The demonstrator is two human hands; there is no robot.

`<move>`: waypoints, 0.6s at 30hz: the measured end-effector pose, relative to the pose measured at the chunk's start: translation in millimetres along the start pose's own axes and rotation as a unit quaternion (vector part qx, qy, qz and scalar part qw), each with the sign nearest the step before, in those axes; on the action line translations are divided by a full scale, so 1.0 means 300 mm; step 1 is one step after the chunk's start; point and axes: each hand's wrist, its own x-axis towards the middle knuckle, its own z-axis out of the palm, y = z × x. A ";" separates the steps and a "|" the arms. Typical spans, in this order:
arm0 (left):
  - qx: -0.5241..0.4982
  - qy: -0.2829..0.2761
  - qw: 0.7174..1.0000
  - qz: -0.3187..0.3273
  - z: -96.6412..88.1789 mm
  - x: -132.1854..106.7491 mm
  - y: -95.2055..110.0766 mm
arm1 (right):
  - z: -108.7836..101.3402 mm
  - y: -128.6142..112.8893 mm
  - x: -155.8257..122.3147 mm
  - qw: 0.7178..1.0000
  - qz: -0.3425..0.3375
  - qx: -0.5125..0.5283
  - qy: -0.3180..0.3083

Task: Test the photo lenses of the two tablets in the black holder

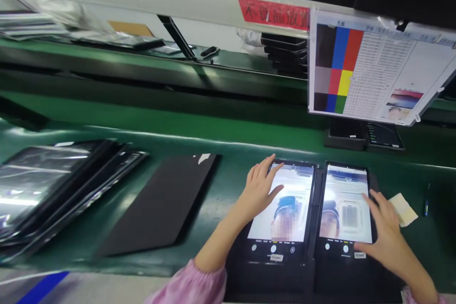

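Observation:
Two tablets lie side by side on the green bench, both screens lit with a camera view. My left hand (pixel 258 189) rests with fingers spread on the left edge of the left tablet (pixel 288 228), its thumb on the screen. At the right edge of the right tablet (pixel 344 199) my right hand (pixel 383 225) lies open, fingers touching the frame and screen. Neither hand holds anything. Pink sleeves cover both wrists.
A black flat sheet (pixel 164 202) lies left of the tablets, with a pile of bagged dark panels (pixel 53 185) further left. A colour test chart (pixel 374 71) hangs at upper right above black devices (pixel 363 135). A yellowish pad (pixel 402 209) and a pen (pixel 426 199) lie right.

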 end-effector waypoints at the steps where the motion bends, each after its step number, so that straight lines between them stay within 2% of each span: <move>1: -0.014 -0.008 1.000 0.002 0.012 0.052 -0.001 | 0.008 -0.052 0.007 0.999 -0.022 0.011 -0.036; 4: -0.057 -0.069 0.996 0.004 0.054 0.185 0.026 | 0.037 -0.147 0.037 0.994 -0.050 0.023 -0.096; 6: -0.068 -0.114 0.991 0.002 0.087 0.246 0.051 | 0.056 -0.152 0.066 0.994 -0.056 0.003 -0.088; 8: -0.069 -0.144 0.987 0.000 0.115 0.280 0.068 | 0.063 -0.118 0.104 0.997 -0.060 -0.037 -0.021; 10: -0.070 -0.166 0.984 0.001 0.125 0.293 0.076 | 0.056 -0.060 0.143 0.994 -0.056 -0.061 0.076; 13: -0.072 -0.191 0.979 0.004 0.097 0.285 0.081 | 0.036 0.032 0.197 0.985 -0.009 -0.011 0.173; 15: -0.074 -0.203 0.976 0.008 0.056 0.270 0.087 | 0.034 0.082 0.229 0.981 0.046 0.047 0.182; 18: -0.080 -0.215 0.973 0.015 -0.014 0.234 0.105 | 0.052 0.133 0.278 0.978 0.107 0.089 0.158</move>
